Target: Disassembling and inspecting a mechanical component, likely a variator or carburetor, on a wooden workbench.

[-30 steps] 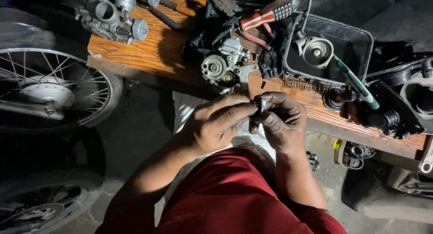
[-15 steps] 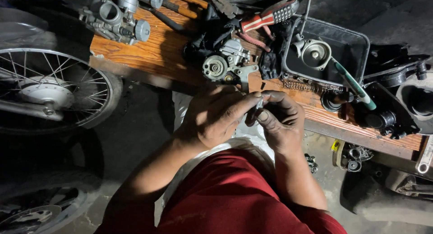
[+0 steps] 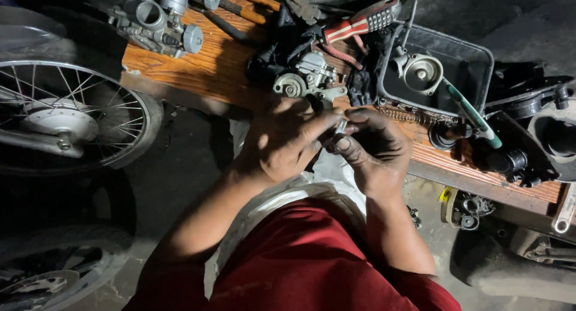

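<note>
A wooden board (image 3: pixel 198 71) runs across the far side. A carburetor (image 3: pixel 157 16) lies on its far left end, a tray (image 3: pixel 474 59) to its right, a spoked wheel (image 3: pixel 66 119) left of the board, nearer.

The wooden plank (image 3: pixel 210 65) glows orange-brown, its grain running in darker streaks. On it, the carburettor (image 3: pixel 159 17) shows dull silver-grey, and so does the metal part (image 3: pixel 303 80) further along. The screwdriver (image 3: pixel 360 24) carries a red handle banded with white and a black-and-grey chequered grip. The tray (image 3: pixel 474 62) is black, with a pale grey cup (image 3: pixel 423 74) inside. The toothbrush (image 3: pixel 474 114) is green and white. The spoked wheel (image 3: pixel 66 116) gleams silver against a black tyre. The small piece (image 3: pixel 341 128) between the grease-darkened left hand (image 3: pixel 285 140) and right hand (image 3: pixel 372 152) glints silver. The trousers (image 3: pixel 318 263) are deep red, over a white cloth (image 3: pixel 288 197). The floor (image 3: pixel 180 185) is dark grey.
</note>
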